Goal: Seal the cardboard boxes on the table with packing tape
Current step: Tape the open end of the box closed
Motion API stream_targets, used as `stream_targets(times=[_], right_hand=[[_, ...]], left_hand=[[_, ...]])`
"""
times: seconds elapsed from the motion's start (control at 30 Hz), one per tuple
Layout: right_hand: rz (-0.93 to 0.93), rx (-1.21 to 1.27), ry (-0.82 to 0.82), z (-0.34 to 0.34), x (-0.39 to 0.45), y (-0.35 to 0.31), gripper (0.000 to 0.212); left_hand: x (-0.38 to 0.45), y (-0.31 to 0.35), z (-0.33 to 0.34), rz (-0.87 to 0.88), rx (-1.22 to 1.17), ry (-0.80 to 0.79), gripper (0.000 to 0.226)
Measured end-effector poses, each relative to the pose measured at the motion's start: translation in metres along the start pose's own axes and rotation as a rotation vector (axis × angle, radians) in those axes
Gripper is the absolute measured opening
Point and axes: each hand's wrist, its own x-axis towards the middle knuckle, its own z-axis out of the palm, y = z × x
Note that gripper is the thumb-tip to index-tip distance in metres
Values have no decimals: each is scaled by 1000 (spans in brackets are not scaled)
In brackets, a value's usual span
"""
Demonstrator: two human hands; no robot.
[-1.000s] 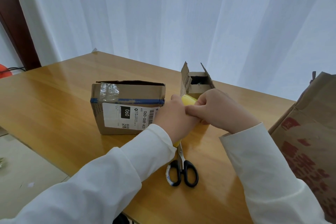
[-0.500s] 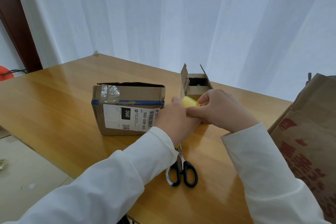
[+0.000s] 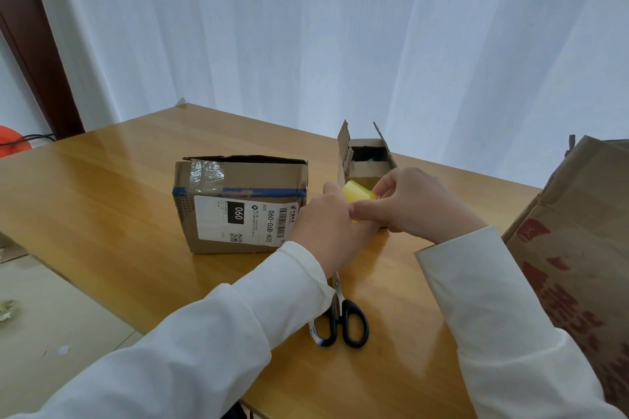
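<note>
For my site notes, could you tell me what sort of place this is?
Probably a room in a home or small office: a wooden table by sheer white curtains, with used cardboard boxes and scissors.

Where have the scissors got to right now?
In the head view, the scissors lie flat on the wooden table near its front edge, just under the left sleeve, nearer the person than the labelled box.

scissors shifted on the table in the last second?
No. The scissors lie at the same spot, near the table's front edge, blades pointing up under the left hand's wrist; the slight frame offset matches camera motion.
</note>
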Motion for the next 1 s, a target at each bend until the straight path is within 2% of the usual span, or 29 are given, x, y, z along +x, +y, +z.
stream_targets(times=[0.07, 0.33, 0.5, 0.57, 0.67, 0.7, 0.8, 1.0], right_hand=[[0, -20, -12, 0, 0, 2, 65], [-11, 14, -44, 2, 2, 9, 42], [-28, 88, -36, 4, 6, 9, 34], [0, 145, -15, -2, 6, 14, 37], [-31, 117, -18, -7, 4, 19, 12], [-47, 99, -15, -8, 3, 19, 10], [-87, 25, 49, -7, 1, 14, 16], [-89, -34, 163, -1, 3, 11, 14]], left_hand=[[-1, 1, 1, 9, 2, 1, 32], [0, 1, 4, 14, 1, 11, 34], [2, -4, 4, -9, -20, 25, 36], [1, -4, 5, 4, -18, 32, 40], [2, -5, 4, 12, -6, 53, 41], [2, -5, 4, 10, -3, 56, 42], [1, -4, 4, 17, 4, 59, 42], [-2, -3, 3, 13, 7, 53, 40]])
